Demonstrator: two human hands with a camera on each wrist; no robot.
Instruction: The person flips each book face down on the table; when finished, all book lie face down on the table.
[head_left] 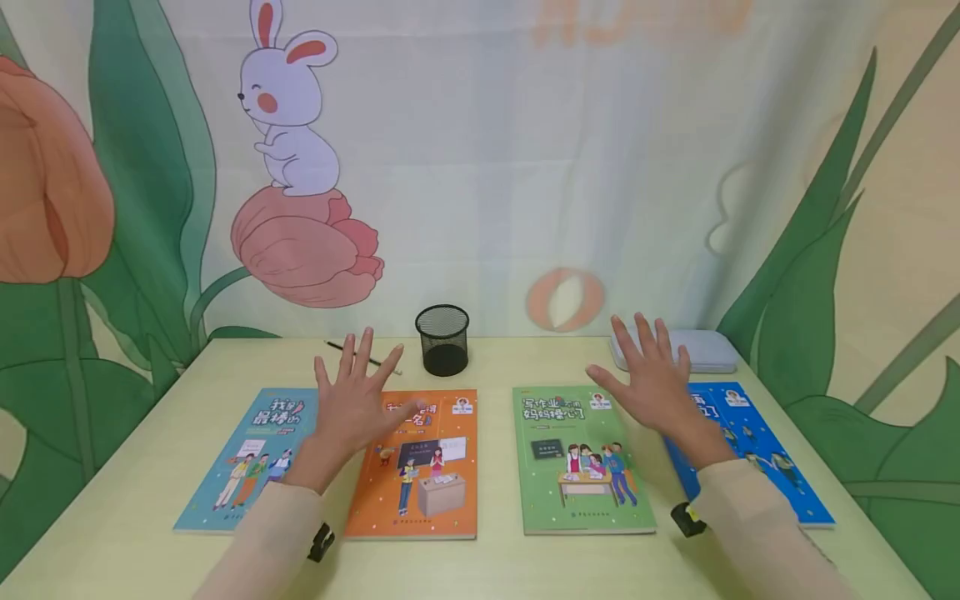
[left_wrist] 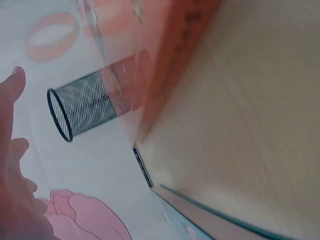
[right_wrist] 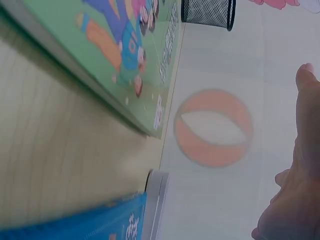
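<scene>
My left hand (head_left: 354, 410), fingers spread, hovers between a light blue book (head_left: 251, 467) and an orange book (head_left: 420, 467), holding nothing. On the other side my right hand (head_left: 651, 383) is likewise spread above the table, between a green book (head_left: 573, 433) and a darker blue book (head_left: 776, 467) that its wrist partly covers. All of these books lie flat with their covers up. In the left wrist view the hand (left_wrist: 20, 165) shows at the left edge, apart from the books. The right wrist view shows the hand (right_wrist: 295, 180) at its right edge, also touching nothing.
A black mesh pen cup (head_left: 442, 342) stands at the back of the pale table (head_left: 495, 567). Left of it lies a dark pencil (head_left: 337, 346), partly behind the left fingers. A light grey case (head_left: 708, 350) sits at the back right. A printed curtain (head_left: 465, 167) hangs behind.
</scene>
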